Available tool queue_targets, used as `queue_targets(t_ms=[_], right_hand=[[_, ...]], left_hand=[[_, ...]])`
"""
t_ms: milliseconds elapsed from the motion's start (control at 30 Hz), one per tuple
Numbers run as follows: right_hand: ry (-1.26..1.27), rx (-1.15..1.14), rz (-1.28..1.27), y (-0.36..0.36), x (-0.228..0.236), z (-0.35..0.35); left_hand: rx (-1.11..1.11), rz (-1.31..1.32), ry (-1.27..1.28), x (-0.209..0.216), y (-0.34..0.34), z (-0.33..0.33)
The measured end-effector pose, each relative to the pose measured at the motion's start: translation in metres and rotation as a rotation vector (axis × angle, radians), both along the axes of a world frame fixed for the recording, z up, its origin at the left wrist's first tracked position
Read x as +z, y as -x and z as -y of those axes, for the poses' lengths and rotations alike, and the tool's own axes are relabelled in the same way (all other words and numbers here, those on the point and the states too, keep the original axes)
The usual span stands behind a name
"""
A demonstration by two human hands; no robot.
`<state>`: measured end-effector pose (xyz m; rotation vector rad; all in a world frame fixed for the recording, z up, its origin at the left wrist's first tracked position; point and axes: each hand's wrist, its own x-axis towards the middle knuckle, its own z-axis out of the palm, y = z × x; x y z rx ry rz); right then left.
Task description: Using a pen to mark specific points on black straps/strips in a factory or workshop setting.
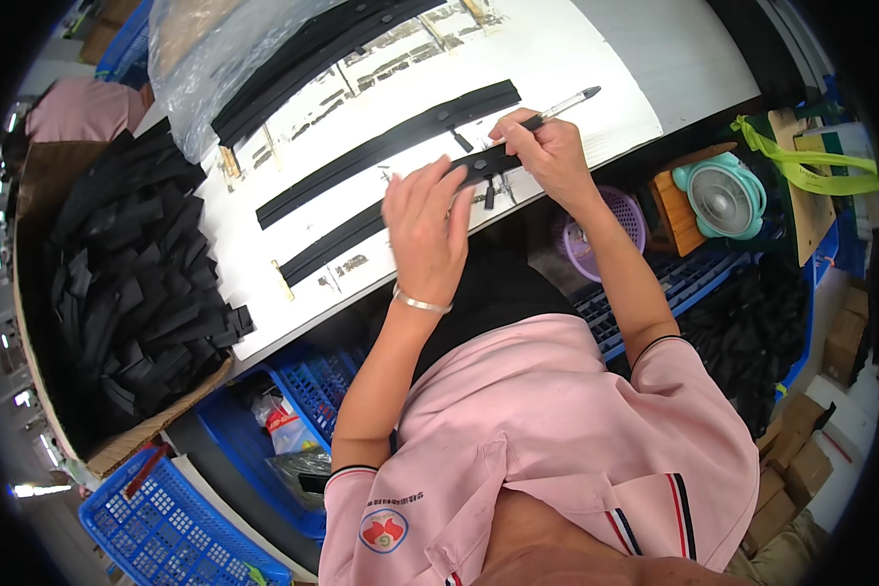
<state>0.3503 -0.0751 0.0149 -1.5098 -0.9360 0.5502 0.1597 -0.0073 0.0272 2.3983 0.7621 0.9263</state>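
**Black strip (337,244) under the left hand (425,230), pen (568,102) in the right hand (549,161)**

The left hand lies over the strip with its fingers loosely stretched out, probably to keep it flat; whether the thumb presses too, I cannot tell. The right hand, at the strip's right end, grips the pen between thumb and fingers, its clear barrel pointing up and away from the strip. Whether that hand also touches the cloth is hidden. Between the hands show a round button (480,166) and a short pull tab (489,195), which hangs toward the person.

The strip lies along the near edge of a white sheet (606,59) on the counter (693,59), likely for easy reach. Just beyond it, a second strip (361,164) runs roughly parallel, and more black strips (313,59) lie farther back near dark marks on the sheet, perhaps guides for placing them.

At the left, a cardboard box (39,371) holds a heap of black pieces (137,283), seemingly kept within arm's reach. A clear plastic bag (190,88) sits behind it. Below the counter, to the right, are a purple basket (630,217) and a small teal fan (721,195); a blue basket (181,513) is at lower left.
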Motion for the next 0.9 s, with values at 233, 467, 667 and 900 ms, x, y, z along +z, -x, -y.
queue_targets(t_ms=[233, 467, 667, 900], right_hand=[[-0.023, -0.014, 0.068, -0.002, 0.001, 0.003], [-0.295, -0.382, -0.269, -0.023, 0.021, 0.027], [-0.103, -0.265, -0.172, -0.017, 0.029, 0.036], [0.039, -0.067, 0.162, 0.005, 0.006, 0.007]], left_hand=[[-0.017, 0.031, -0.009, -0.009, -0.04, 0.001], [-0.005, 0.059, -0.018, -0.013, -0.038, 0.001], [0.022, 0.042, -0.032, -0.014, -0.04, 0.0], [0.02, 0.073, -0.03, -0.015, -0.043, 0.002]])
